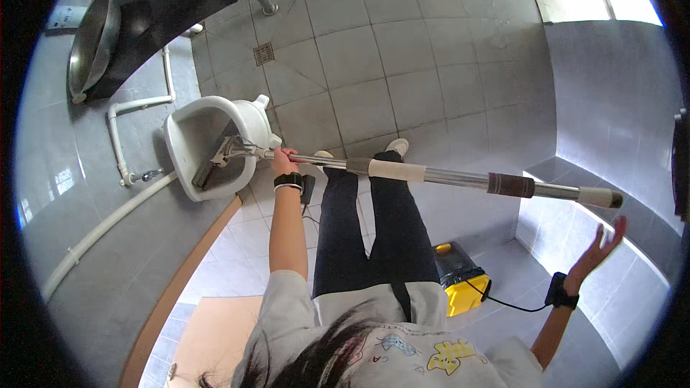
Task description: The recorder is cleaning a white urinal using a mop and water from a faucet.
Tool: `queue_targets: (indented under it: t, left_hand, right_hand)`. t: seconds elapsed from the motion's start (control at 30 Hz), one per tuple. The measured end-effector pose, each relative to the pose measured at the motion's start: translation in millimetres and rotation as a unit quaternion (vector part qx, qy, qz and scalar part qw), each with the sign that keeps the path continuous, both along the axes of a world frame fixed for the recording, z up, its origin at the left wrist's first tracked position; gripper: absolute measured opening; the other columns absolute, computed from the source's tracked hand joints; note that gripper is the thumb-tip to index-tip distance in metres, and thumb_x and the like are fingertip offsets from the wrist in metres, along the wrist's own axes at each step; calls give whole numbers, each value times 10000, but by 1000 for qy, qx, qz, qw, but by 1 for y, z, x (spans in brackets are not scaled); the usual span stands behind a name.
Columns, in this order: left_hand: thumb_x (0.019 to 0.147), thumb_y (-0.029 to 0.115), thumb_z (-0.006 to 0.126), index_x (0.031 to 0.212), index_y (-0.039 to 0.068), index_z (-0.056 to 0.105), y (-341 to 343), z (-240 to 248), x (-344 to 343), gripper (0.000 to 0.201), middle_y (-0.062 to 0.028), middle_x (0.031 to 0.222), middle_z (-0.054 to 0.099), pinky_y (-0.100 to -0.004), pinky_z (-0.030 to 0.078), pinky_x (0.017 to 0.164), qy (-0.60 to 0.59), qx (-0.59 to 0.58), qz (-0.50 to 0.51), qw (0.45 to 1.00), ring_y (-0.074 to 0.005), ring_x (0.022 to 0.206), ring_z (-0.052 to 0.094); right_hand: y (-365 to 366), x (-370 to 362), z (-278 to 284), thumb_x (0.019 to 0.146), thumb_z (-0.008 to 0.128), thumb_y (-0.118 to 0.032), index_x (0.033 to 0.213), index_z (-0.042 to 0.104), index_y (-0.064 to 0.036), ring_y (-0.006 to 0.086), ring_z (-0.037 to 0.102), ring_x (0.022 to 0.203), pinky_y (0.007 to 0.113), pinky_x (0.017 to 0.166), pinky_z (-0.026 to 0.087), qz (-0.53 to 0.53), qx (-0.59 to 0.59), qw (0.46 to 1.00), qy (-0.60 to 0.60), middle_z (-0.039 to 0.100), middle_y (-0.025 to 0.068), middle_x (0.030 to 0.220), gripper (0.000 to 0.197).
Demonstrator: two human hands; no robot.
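Note:
A long mop [460, 176] with a silver, banded handle stretches across the view. Its metal-bracketed head [219, 159] with a dark lower edge rests inside a white basin [172, 140] at left. My left hand [284, 162] is wrapped round the shaft close to that head, just outside the basin rim. At far right, my right hand [596, 253] has its fingers spread and holds nothing. The handle's dark end lies a little above it, apart from the fingers.
A metal pan [95, 47] sits by a dark counter [169, 11] at upper left. White pipes [108, 224] run along the left wall. A floor drain [264, 54] lies beyond the basin. A yellow-and-black bin [463, 289] stands right of my legs.

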State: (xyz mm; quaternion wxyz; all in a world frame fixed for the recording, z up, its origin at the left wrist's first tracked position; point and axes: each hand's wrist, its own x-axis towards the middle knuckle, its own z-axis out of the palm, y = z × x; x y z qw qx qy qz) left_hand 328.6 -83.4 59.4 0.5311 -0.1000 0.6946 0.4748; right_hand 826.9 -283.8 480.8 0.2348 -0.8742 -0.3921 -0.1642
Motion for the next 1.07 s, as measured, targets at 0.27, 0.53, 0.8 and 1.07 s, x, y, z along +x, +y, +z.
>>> queue_targets:
  t: [0.27, 0.53, 0.8, 1.07]
  left_hand:
    - [782, 257, 496, 532, 137, 386, -33, -13, -39, 299, -25, 449, 387, -327, 378, 436, -102, -56, -101, 988, -208, 459, 482]
    - [748, 231, 473, 524, 155, 335, -130, 35, 0, 274, 6, 401, 301, -326, 361, 395, -26, -52, -43, 997, -146, 351, 341]
    - [736, 177, 467, 559, 160, 310, -87, 143, 81, 237, 38, 425, 271, -259, 312, 385, -68, -47, -3, 997, -100, 350, 278]
    - [709, 186, 508, 569, 148, 283, 13, 122, 153, 268, 33, 422, 252, -294, 391, 405, -93, 35, -87, 991, -100, 349, 281]
  right_hand:
    - [12, -61, -35, 652, 645, -226, 1075, 520, -69, 291, 506, 988, 383, 820, 413, 246, -557, 784, 122, 548, 143, 1034, 468]
    - [-129, -2, -89, 658, 602, -314, 829, 622, -124, 320, 586, 679, 416, 613, 468, 257, -674, 647, 250, 605, 124, 685, 256]
    - [-136, 100, -117, 632, 621, -355, 768, 636, -107, 323, 593, 680, 404, 616, 476, 246, -637, 687, 249, 606, 134, 687, 283]
    - [-74, 131, -55, 557, 636, -307, 811, 652, -108, 291, 602, 719, 381, 671, 484, 228, -631, 673, 311, 619, 136, 723, 323]
